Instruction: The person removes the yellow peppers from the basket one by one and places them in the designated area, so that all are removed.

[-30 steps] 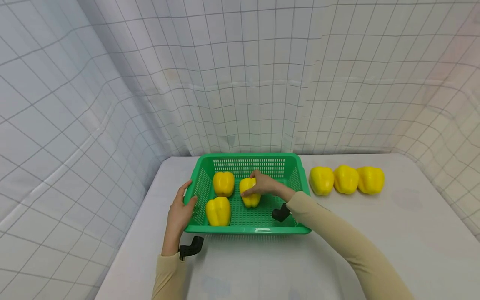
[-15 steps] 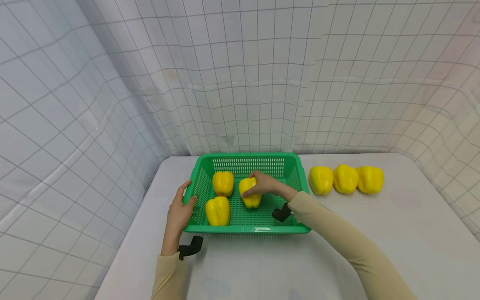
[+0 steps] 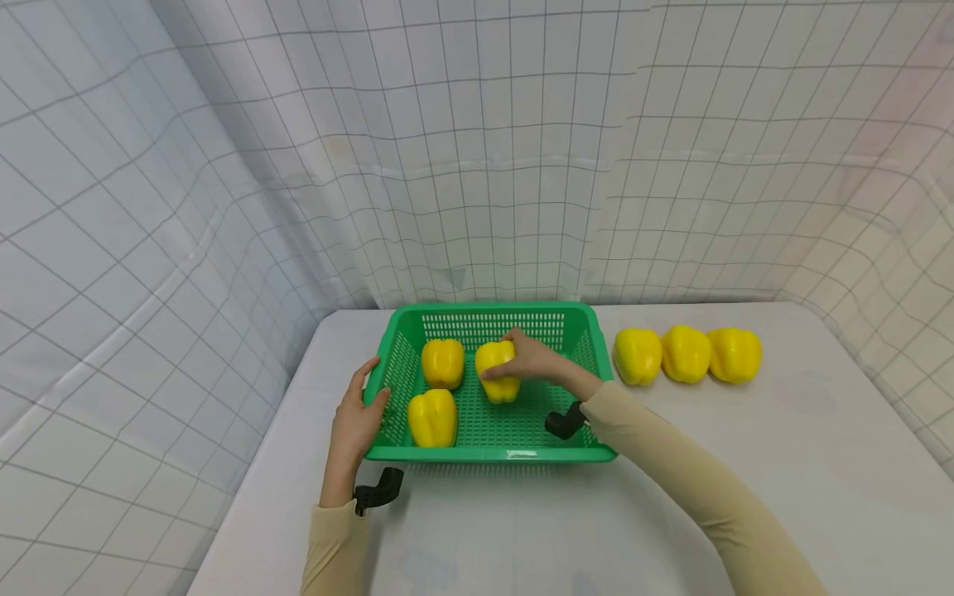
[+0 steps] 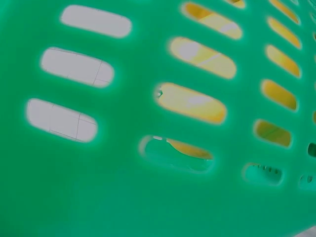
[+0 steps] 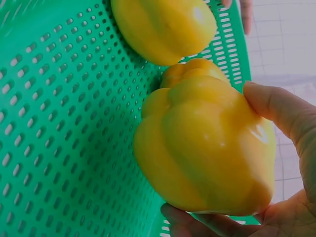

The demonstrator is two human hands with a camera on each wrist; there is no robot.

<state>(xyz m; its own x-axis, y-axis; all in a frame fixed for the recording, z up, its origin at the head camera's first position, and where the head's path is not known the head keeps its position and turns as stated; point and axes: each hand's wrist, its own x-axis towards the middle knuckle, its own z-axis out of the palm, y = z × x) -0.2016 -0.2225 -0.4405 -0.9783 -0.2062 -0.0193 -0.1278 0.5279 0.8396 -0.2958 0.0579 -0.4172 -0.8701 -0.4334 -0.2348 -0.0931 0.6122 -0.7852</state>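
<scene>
A green plastic basket (image 3: 447, 454) with perforated walls lies on the table. My left hand (image 3: 356, 420) grips its left rim, thumb on the inner side and fingers outside. Inside the basket, my right hand (image 3: 538, 361) holds a yellow bell pepper (image 3: 495, 387) between thumb and fingers. The right wrist view shows this bell pepper (image 5: 207, 143) close up, the thumb on one side and fingertips on the other. Two more yellow peppers sit in the basket's left half, one at the back (image 3: 443, 364) and one in front (image 3: 433, 420). In the left wrist view the basket wall (image 4: 123, 192) hides the left hand.
Right of the basket, three yellow bell peppers (image 3: 686, 354) stand in a row on the white table (image 3: 782, 463). White grid-patterned curtains (image 3: 514, 165) hang behind and at both sides. A black wrist camera (image 3: 565, 420) juts out beneath the right wrist.
In the last half second my right hand and its bell pepper have shifted slightly up in the head view. The left hand has stayed on the basket rim.
</scene>
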